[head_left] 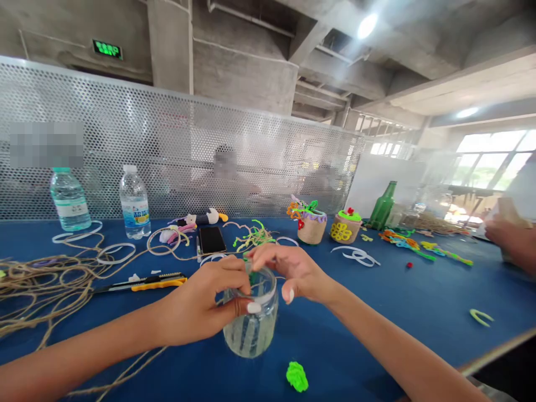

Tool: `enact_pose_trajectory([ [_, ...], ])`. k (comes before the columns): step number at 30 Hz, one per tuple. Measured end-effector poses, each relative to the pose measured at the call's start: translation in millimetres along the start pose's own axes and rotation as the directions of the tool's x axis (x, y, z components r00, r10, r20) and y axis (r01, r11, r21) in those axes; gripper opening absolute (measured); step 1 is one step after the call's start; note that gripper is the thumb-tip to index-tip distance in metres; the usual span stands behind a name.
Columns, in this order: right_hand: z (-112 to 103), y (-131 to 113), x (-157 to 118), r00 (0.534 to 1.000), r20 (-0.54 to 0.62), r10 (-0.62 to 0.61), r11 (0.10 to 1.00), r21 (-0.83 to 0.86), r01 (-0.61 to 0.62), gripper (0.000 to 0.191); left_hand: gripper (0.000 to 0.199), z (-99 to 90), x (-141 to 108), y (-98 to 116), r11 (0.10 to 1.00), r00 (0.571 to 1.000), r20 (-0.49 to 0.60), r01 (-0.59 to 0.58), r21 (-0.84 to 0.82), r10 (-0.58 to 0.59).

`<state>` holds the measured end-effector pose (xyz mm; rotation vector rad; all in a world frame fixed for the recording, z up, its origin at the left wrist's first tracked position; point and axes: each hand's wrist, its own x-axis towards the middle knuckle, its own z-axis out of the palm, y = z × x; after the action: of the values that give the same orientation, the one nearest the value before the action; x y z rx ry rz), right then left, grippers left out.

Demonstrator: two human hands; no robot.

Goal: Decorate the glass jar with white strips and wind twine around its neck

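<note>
A clear glass jar (251, 332) stands upright on the blue table, with pale vertical streaks on its lower wall. My left hand (215, 298) grips its rim, thumb against the near outer wall and fingers bent over the edge. Over the far side of the rim reaches my right hand (295, 268), fingers curved and thumb held away from the glass. Whether its fingertips touch the jar is hard to tell. A whitish band shows along the rim at right. In front of the jar lies a bright green fuzzy bundle (297, 376).
Left lie a yellow utility knife (159, 282) and tangled twine (37, 290). Behind are a phone (211, 240), two water bottles, two twine-wrapped pots (312, 229) and white tape loops (358, 257). A green bottle (383, 206) and another person's hand (513, 237) are at right.
</note>
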<state>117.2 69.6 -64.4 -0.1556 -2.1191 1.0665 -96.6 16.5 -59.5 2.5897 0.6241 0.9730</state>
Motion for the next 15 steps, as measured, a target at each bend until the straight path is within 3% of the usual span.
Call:
enact_pose_trajectory([
  [2, -8.8, 0.1, -4.1, 0.997, 0.005, 0.079, 0.997, -0.010, -0.079, 0.071, 0.019, -1.3, 1.4, 3.4, 0.999, 0.999, 0.045, 0.011, -0.051, -0.009],
  [4, -14.1, 3.9, -7.5, 0.979, 0.065, 0.191, 0.982, 0.001, -0.191, 0.081, 0.021, -2.4, 3.3, 5.1, 0.996, 0.997, 0.080, 0.028, -0.084, -0.021],
  [8, -14.2, 15.3, -12.6, 0.942, 0.124, 0.311, 0.936, 0.133, -0.327, 0.066, 0.020, -4.4, 9.9, 2.3, 0.993, 0.994, 0.107, 0.022, -0.117, -0.010],
  [15, -16.8, 18.3, -9.1, 0.928, 0.132, 0.348, 0.876, 0.307, -0.372, 0.059, 0.017, -10.6, 17.2, -4.5, 0.986, 0.977, 0.214, 0.021, -0.164, 0.015],
])
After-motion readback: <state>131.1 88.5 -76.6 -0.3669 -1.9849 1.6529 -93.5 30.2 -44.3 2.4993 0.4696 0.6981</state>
